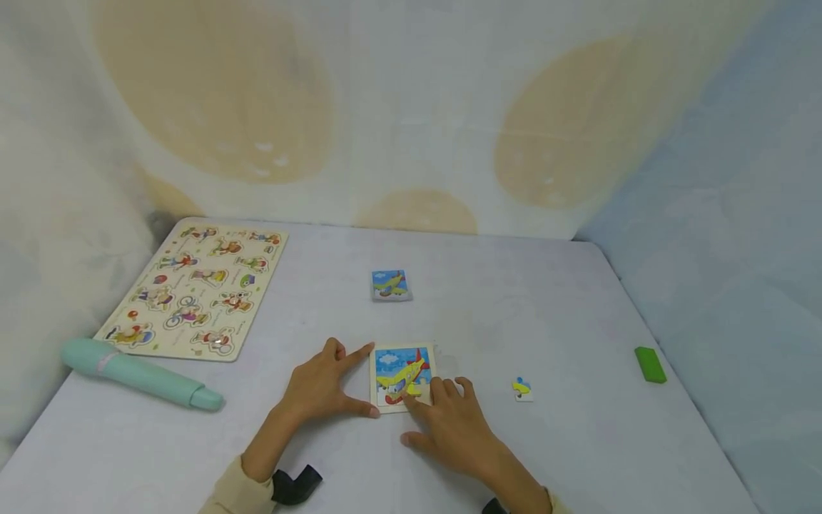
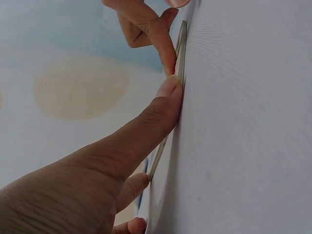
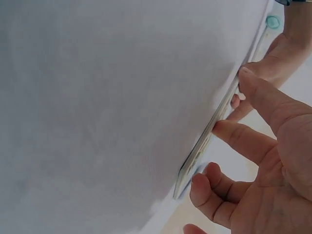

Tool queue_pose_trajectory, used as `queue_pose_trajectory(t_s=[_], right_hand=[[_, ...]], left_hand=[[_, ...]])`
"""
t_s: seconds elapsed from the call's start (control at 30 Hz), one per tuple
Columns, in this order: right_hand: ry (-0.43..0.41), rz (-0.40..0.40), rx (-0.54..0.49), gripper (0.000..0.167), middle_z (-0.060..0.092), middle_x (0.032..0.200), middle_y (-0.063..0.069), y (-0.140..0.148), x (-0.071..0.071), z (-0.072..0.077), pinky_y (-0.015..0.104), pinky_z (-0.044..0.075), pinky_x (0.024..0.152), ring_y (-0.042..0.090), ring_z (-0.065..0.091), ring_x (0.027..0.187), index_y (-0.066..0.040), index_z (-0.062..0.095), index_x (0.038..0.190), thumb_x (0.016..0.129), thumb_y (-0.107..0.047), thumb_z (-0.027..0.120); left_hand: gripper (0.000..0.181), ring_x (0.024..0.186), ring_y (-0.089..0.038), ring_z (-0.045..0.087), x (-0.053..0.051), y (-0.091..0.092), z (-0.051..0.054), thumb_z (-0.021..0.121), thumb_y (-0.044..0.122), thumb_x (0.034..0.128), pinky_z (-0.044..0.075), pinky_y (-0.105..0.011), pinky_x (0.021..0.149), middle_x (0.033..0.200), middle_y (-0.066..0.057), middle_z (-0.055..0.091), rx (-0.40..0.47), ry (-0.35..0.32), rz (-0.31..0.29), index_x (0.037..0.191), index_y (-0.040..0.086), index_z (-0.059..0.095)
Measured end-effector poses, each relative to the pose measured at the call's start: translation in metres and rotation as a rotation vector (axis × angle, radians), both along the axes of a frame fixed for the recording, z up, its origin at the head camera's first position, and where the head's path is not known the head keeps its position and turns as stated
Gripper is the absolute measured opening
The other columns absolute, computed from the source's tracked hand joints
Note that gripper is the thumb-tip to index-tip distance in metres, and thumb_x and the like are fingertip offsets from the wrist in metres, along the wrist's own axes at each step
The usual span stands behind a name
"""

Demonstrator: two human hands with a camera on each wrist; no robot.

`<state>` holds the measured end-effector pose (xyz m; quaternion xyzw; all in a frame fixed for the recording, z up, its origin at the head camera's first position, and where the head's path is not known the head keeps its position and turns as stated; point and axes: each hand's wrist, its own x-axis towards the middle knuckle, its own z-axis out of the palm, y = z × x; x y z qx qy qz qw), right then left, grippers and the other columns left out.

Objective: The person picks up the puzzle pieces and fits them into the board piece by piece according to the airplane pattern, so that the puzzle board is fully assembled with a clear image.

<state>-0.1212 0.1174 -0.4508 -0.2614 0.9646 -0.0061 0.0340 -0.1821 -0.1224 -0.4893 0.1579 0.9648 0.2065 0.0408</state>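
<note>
A small square jigsaw puzzle point(image 1: 393, 360) in a pale wooden frame lies flat, showing a yellow airplane against blue sky. My left hand point(image 1: 324, 385) holds it at the left side, index fingertip at the upper corner and thumb at the lower one. The index finger of my right hand point(image 1: 456, 428) presses on the lower part of the picture, its other fingers loosely bent. Beside that finger a bare pale patch shows in the picture's lower right. A loose puzzle piece point(image 1: 522, 389), yellow, blue and white, lies to the right. Both wrist views see the puzzle point(image 3: 200, 148) nearly edge-on.
Behind the puzzle lies a small airplane picture card or block point(image 1: 389, 285). A large pegged picture board point(image 1: 208, 285) occupies the back left, with a mint-green wand-shaped object point(image 1: 141, 375) before it. A green block point(image 1: 651, 365) is near the table's right edge.
</note>
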Motion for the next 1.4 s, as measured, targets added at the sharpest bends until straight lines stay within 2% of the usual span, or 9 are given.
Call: queue_pose_trajectory(t_s=[0.2,0.33,0.47,0.57,0.67,0.83,1.2,1.4], right_hand=[[-0.065,-0.001,-0.081,0.054,0.045,0.090,0.000,0.004,-0.009,0.003,0.058,0.033,0.101,0.017,0.047,0.091,-0.032,0.066,0.131,0.084,-0.058,0.071],[-0.126,-0.073,-0.206,0.059,0.042,0.091,-0.005,0.019,-0.012,0.006,0.057,0.031,0.103,0.013,0.047,0.091,-0.029,0.062,0.136,0.082,-0.050,0.076],[-0.082,-0.191,-0.306,0.061,0.050,0.095,-0.003,0.040,-0.013,0.008,0.050,0.038,0.099,0.013,0.051,0.090,-0.019,0.065,0.133,0.079,-0.040,0.082],[-0.026,-0.272,-0.347,0.058,0.055,0.095,-0.001,0.059,-0.014,0.007,0.041,0.044,0.086,0.010,0.047,0.081,-0.012,0.069,0.126,0.075,-0.032,0.087],[-0.004,-0.339,-0.383,0.057,0.058,0.095,0.001,0.079,-0.014,0.005,0.032,0.043,0.074,0.009,0.046,0.076,-0.008,0.070,0.121,0.071,-0.026,0.089],[-0.030,-0.420,-0.402,0.057,0.059,0.096,0.004,0.104,-0.014,0.000,0.024,0.044,0.064,0.010,0.051,0.075,-0.005,0.069,0.122,0.071,-0.024,0.089],[-0.099,-0.549,-0.363,0.057,0.055,0.097,0.007,0.136,-0.016,0.001,0.029,0.042,0.063,0.017,0.053,0.081,-0.003,0.066,0.126,0.077,-0.026,0.085],[-0.132,-0.570,-0.356,0.055,0.054,0.097,0.009,0.146,-0.016,0.002,0.031,0.043,0.063,0.019,0.054,0.083,0.002,0.065,0.123,0.079,-0.025,0.083]], left_hand=[[0.104,0.069,-0.013,0.039,0.000,-0.001,-0.001,0.084,0.072,0.0534,0.030,-0.026,0.053,0.099,-0.004,0.040,-0.006,0.008,0.002,0.145,0.034,0.051],[0.104,0.070,-0.013,0.039,0.000,0.000,-0.001,0.084,0.072,0.0538,0.030,-0.026,0.054,0.100,-0.004,0.040,0.000,-0.001,0.000,0.145,0.034,0.051],[0.105,0.069,-0.014,0.039,0.000,0.001,0.000,0.083,0.073,0.0532,0.030,-0.027,0.053,0.101,-0.004,0.040,-0.014,-0.008,0.005,0.145,0.035,0.050],[0.106,0.068,-0.013,0.039,0.000,0.001,0.001,0.083,0.074,0.0528,0.030,-0.026,0.052,0.100,-0.004,0.040,-0.016,-0.006,0.001,0.145,0.035,0.051],[0.106,0.069,-0.013,0.039,0.000,0.002,0.002,0.083,0.074,0.0531,0.029,-0.026,0.052,0.100,-0.004,0.039,-0.009,-0.003,-0.006,0.145,0.034,0.051],[0.106,0.069,-0.014,0.038,0.000,0.002,0.001,0.082,0.074,0.0529,0.029,-0.027,0.052,0.100,-0.004,0.039,-0.006,-0.008,-0.005,0.145,0.034,0.050],[0.106,0.071,-0.014,0.039,-0.001,0.001,-0.002,0.083,0.073,0.0527,0.029,-0.028,0.053,0.101,-0.004,0.039,-0.004,-0.032,0.009,0.146,0.036,0.050],[0.106,0.071,-0.014,0.039,-0.001,0.001,-0.001,0.083,0.073,0.0530,0.029,-0.028,0.053,0.101,-0.004,0.039,-0.010,-0.037,0.005,0.146,0.036,0.049]])
